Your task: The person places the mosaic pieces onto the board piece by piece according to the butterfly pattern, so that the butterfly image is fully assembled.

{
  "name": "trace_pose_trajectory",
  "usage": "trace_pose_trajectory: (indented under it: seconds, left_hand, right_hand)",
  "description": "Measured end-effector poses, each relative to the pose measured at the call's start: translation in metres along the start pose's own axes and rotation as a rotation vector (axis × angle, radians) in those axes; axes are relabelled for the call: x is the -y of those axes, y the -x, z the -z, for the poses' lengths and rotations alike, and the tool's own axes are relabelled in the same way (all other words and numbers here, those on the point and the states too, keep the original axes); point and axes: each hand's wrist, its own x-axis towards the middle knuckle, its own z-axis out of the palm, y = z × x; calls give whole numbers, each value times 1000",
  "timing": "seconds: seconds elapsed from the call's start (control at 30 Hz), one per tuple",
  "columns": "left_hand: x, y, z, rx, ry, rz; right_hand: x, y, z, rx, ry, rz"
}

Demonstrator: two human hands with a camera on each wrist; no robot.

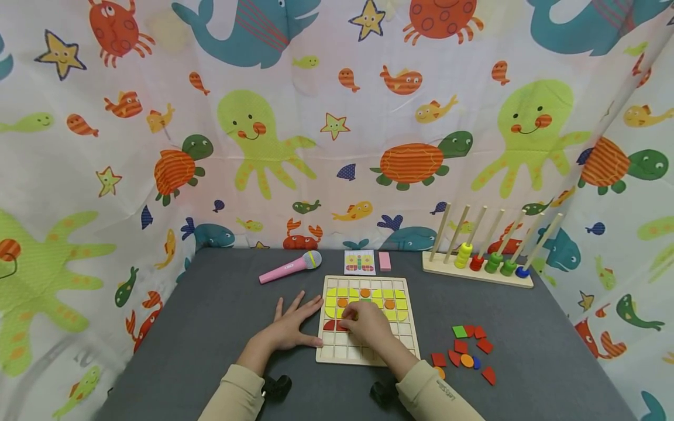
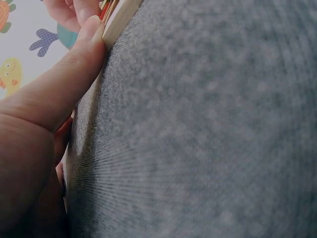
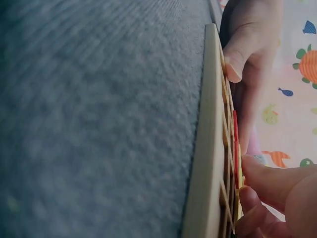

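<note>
A wooden grid board [image 1: 363, 352] lies on the table, its upper rows filled with yellow tiles [image 1: 401, 304] and several orange round tiles [image 1: 365, 292]. My left hand [image 1: 286, 328] rests at the board's left edge, fingers spread and thumb [image 2: 74, 74] against the rim. Over the grid, my right hand [image 1: 370, 323] has thumb and fingertips drawn together at a red tile [image 1: 341, 327], beside another red tile [image 1: 329, 325] in the same row. In the right wrist view the thumb [image 3: 267, 176] and curled fingers meet at the tile's edge; the fingertips partly cover it.
Loose red, orange, green and blue pieces [image 1: 460, 346] lie to the right. Behind the board are a pattern card [image 1: 360, 262], a pink block [image 1: 385, 261] and a pink toy microphone [image 1: 286, 269]. A peg stand with coloured rings [image 1: 479, 272] stands at back right.
</note>
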Motion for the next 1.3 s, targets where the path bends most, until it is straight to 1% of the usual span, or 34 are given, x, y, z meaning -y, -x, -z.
trace_pose_trajectory:
  seconds: [0.17,0.37,0.57,0.67,0.87,1.0,1.3]
  left_hand:
    - [0,0,-1,-4,4,5]
    - [-1,1,-1,-9,8,6]
    - [0,1,-1,-6,9,6]
    - [0,1,-1,-6,8,8]
    - [0,-1,0,3,4,21]
    - [1,-1,0,6,12,23]
    - [1,-2,-1,3,13,22]
  right_hand:
    - [-1,2,3,13,3,-13]
    - [2,2,3,58,25,11]
    - [6,1,2,62,26,9]
    - [6,3,6,43,25,8]
    - [-4,15,29,-39,15,2]
    - [-14,23,47,-74,-2,-35]
    - [-43,46,77,-125,6,-133]
